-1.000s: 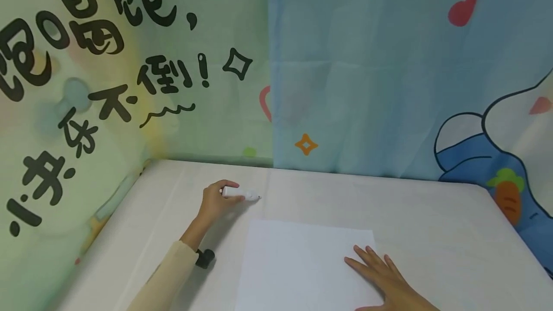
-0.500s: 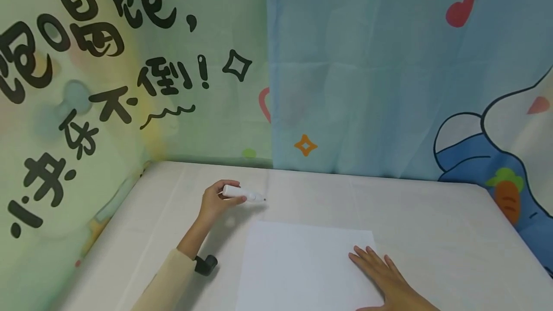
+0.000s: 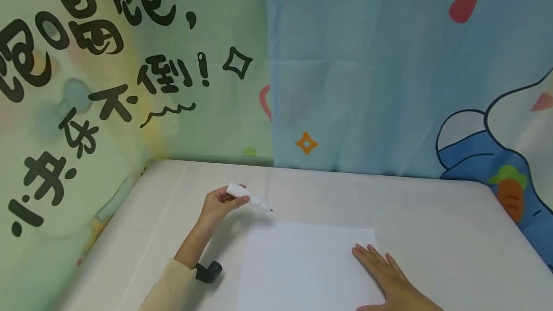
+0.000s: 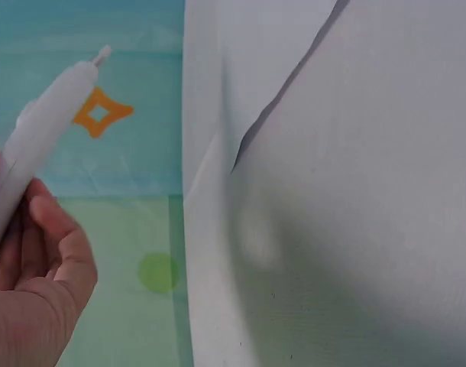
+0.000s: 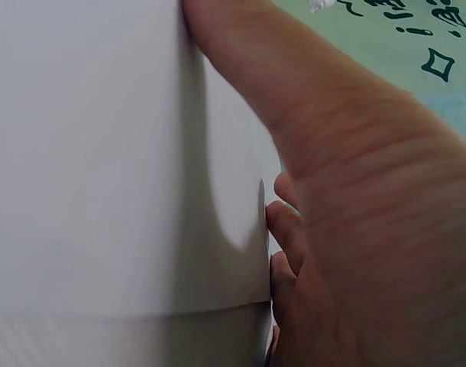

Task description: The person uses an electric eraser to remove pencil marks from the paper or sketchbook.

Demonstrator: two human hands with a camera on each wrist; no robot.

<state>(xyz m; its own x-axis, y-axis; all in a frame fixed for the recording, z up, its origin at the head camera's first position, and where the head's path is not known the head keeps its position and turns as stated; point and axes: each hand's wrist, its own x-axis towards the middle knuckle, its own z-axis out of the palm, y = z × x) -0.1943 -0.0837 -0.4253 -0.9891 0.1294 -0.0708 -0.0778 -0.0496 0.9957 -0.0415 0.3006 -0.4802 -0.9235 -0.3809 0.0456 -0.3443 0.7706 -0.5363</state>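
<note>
My left hand [image 3: 220, 205] pinches a thick white pen [image 3: 248, 197] with a thin metal tip, between the thumb and fingers. The pen is in the air near the top left corner of a blank white sheet of paper [image 3: 298, 268], its tip slanting down to the right. The left wrist view shows the pen [image 4: 46, 130] pointing up, with curled fingers of the left hand [image 4: 46, 283] around its lower part. On the sheet's right side rests my right hand [image 3: 389, 277], fingers spread. In the right wrist view its thumb lies along the paper [image 5: 88, 153]; the fingers are partly hidden.
A white-covered table [image 3: 440, 234] lies under the sheet. Behind it hang a green printed curtain [image 3: 216, 124] with black lettering and a blue curtain [image 3: 380, 85]. A small black device [image 3: 209, 272] sits at the left wrist.
My left hand has shifted slightly right, and the pen has tilted so its tip points lower and nearer the sheet's corner. The right hand stays almost where it was.
</note>
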